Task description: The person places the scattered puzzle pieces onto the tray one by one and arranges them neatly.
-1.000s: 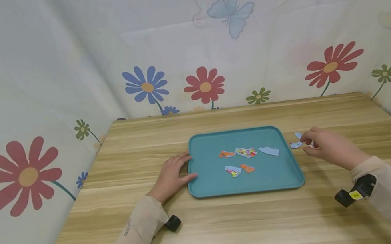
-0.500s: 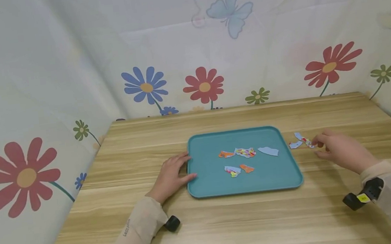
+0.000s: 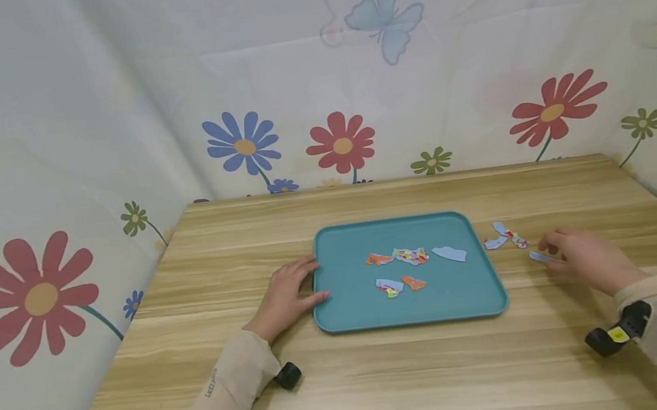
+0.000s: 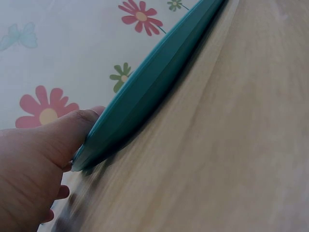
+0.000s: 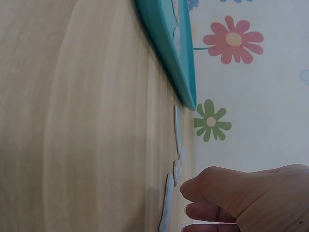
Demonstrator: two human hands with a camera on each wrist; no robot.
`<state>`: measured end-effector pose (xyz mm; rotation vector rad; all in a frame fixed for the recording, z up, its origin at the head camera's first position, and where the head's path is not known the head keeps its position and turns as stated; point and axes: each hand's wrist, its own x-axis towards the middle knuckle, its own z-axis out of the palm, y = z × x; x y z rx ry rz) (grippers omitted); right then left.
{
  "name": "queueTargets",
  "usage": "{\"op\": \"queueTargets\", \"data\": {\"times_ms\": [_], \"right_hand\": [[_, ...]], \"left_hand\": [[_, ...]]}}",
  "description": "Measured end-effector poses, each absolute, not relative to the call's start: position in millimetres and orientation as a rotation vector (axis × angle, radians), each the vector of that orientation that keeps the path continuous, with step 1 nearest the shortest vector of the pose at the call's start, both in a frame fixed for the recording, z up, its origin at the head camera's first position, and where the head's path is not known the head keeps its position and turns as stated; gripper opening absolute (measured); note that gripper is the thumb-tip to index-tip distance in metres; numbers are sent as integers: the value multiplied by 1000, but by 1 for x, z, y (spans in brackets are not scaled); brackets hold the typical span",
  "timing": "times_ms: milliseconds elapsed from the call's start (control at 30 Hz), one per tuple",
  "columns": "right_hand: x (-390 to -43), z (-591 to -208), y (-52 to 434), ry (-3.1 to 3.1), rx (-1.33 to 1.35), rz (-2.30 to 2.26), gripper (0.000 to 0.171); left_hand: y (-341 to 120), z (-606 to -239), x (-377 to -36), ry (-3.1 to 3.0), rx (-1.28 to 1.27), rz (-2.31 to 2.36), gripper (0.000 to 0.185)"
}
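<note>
On the table right of the tray [image 3: 341, 312], my right hand [image 3: 584, 258] rests with fingers loosely curled, tips touching a pale blue scrap [image 3: 539, 256]; whether they pinch it I cannot tell. Scrap lies flat on the wood, just left of my fingertips, long axis running left to right. Two more scraps [image 3: 505, 237] sit slightly farther, between it and the tray. Right hand is much the nearer. Left hand [image 3: 286, 296] lies flat, fingers relaxed, against the tray's left rim, thumb at its near corner.

Head view overlooks table; wrist views skim tray [image 3: 341, 312] edges closely.
</note>
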<state>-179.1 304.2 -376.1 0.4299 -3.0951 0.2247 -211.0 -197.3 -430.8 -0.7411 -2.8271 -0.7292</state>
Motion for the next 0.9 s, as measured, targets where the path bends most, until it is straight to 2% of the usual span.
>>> {"op": "queueTargets", "data": {"times_ms": [467, 900], "right_hand": [[-182, -388, 318, -3101, 423, 244, 21], [-185, -390, 317, -3125, 417, 228, 10]], "left_hand": [[-198, -430, -211, -2831, -741, -722, 64], [-198, -429, -212, -2835, -746, -711, 65]]}}
